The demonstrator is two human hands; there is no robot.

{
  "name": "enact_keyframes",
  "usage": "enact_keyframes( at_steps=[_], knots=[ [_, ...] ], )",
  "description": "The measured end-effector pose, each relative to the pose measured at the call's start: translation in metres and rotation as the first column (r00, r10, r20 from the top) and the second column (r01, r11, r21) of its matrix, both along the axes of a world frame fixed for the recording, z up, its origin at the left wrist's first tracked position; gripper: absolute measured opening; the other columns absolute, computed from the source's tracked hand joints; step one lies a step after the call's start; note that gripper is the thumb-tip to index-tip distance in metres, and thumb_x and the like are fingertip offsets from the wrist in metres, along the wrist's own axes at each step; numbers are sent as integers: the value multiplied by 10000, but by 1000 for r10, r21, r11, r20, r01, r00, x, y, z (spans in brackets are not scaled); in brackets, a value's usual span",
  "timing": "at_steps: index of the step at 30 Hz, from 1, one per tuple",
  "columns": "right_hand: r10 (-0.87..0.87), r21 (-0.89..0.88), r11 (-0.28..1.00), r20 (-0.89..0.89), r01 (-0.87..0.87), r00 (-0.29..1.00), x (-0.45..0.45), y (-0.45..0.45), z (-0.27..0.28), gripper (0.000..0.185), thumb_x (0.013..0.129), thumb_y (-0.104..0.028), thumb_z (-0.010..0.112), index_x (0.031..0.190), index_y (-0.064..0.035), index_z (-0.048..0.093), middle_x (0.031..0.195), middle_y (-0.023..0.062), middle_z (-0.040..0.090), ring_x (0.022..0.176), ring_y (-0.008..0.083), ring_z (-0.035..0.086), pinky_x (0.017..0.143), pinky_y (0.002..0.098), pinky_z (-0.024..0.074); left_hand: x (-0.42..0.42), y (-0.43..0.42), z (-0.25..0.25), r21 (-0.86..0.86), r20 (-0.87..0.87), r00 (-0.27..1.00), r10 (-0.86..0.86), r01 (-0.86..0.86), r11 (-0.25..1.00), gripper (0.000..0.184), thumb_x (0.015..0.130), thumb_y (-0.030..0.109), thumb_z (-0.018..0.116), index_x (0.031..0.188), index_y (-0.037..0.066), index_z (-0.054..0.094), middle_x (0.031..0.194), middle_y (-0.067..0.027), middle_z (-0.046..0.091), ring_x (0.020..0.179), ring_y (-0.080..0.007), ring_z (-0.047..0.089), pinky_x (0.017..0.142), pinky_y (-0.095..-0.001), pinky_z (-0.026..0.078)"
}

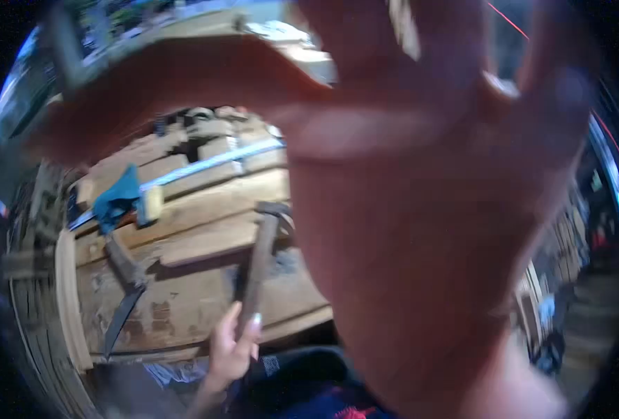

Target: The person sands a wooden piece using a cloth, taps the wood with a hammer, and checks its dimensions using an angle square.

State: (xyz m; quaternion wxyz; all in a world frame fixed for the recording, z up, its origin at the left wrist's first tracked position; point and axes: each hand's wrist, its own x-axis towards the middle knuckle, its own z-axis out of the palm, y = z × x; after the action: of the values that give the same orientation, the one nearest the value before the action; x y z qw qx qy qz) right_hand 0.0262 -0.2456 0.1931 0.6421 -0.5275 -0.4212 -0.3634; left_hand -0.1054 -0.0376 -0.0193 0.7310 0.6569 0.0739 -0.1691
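My right hand [421, 209] is very close to the camera and blurred, with its fingers spread and thumb stretched out to the left. It covers much of the middle and right of the view and appears to hold nothing. Lower down, my left hand [233, 346] is closed around the lower handle of a hammer [259, 255]. The wooden handle points up and away, and the dark head lies over the planks. Left of it, a tool with a short wooden handle and a dark, narrow blade [122, 320] rests on the wooden worktop [191, 307].
A blue cloth [120, 199] and a small yellowish block [154, 204] lie at the left of the worktop. Behind them runs a long, pale blue strip [205, 165] across the planks. Stacked wood [568, 241] stands at the right, partly behind my hand.
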Motion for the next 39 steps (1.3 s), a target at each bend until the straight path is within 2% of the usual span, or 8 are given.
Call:
enact_keyframes(
  at_steps=[6, 12, 18, 23, 26, 29, 34, 39],
  knots=[
    [-70, -104, 993, -58, 63, 996, -12, -1, -11, 693, 827, -291, 875, 1357, 30, 565, 1216, 237, 646, 1084, 362, 672, 882, 409, 563, -1, 11, 8, 28, -63, 996, -55, 57, 998, 462, 1054, 203, 614, 1423, -46, 488, 849, -24, 604, 651, -62, 534, 528, -224, 432],
    [-679, -684, 643, -300, 345, 670, -50, 9, -141, 436, 894, -272, 824, 1194, -5, 654, 976, 150, 729, 813, 276, 732, 723, 379, 593, 10, -12, 30, 10, 112, 991, -73, 72, 997, 382, 1064, 235, 588, 1362, 1, 547, 815, -14, 590, 633, -82, 536, 547, -242, 444],
    [-481, -579, 815, -690, -14, 541, -71, 22, -181, 640, 965, -281, 747, 1442, -15, 413, 965, 216, 730, 822, 362, 746, 731, 420, 586, 8, -21, 3, 66, 336, 939, -69, 50, 997, 541, 1057, 194, 578, 1509, -62, 425, 1301, -131, 640, 1069, -180, 663, 853, -297, 557],
    [-275, -302, 953, -827, 25, 490, -56, 32, -185, 840, 964, -183, 746, 1585, -1, 211, 985, 214, 753, 857, 270, 751, 718, 374, 574, 8, -30, 25, 250, 344, 927, -152, 66, 966, 588, 1038, 238, 604, 1500, -90, 442, 1184, -199, 689, 939, -278, 688, 845, -376, 553],
    [-339, -373, 926, -765, 52, 548, -56, 26, -176, 854, 947, -154, 746, 1610, 22, 237, 939, 195, 747, 795, 227, 731, 688, 353, 559, 23, -14, 33, 570, 470, 793, -388, 63, 819, 425, 1021, 256, 593, 1291, -71, 626, 948, -234, 654, 774, -389, 616, 731, -428, 510],
    [-422, -500, 866, -705, 22, 570, -58, 11, -156, 854, 937, -138, 725, 1610, 42, 231, 879, 238, 710, 755, 370, 705, 692, 435, 550, 41, -2, 66, 543, 525, 820, -227, -118, 831, 379, 1022, 312, 587, 1145, -30, 697, 877, -179, 624, 799, -368, 619, 764, -409, 492],
    [-571, -700, 713, -544, 43, 615, -69, 0, -154, 824, 941, -122, 690, 1613, 30, 239, 893, 271, 681, 785, 476, 670, 722, 516, 538, 83, 40, 75, 770, 624, 650, -434, -414, 486, 411, 950, 237, 687, 1282, -4, 663, 1123, -185, 634, 1075, -390, 594, 966, -449, 478],
    [-576, -742, 670, -527, -9, 625, -76, 1, -170, 803, 947, -107, 684, 1633, -54, 271, 1013, 273, 684, 918, 493, 666, 813, 531, 532, 121, 46, 66, 872, 490, 641, -591, -344, 350, 648, 849, 279, 806, 1409, 35, 587, 1327, -175, 555, 1285, -383, 498, 1117, -480, 401]
  ],
)
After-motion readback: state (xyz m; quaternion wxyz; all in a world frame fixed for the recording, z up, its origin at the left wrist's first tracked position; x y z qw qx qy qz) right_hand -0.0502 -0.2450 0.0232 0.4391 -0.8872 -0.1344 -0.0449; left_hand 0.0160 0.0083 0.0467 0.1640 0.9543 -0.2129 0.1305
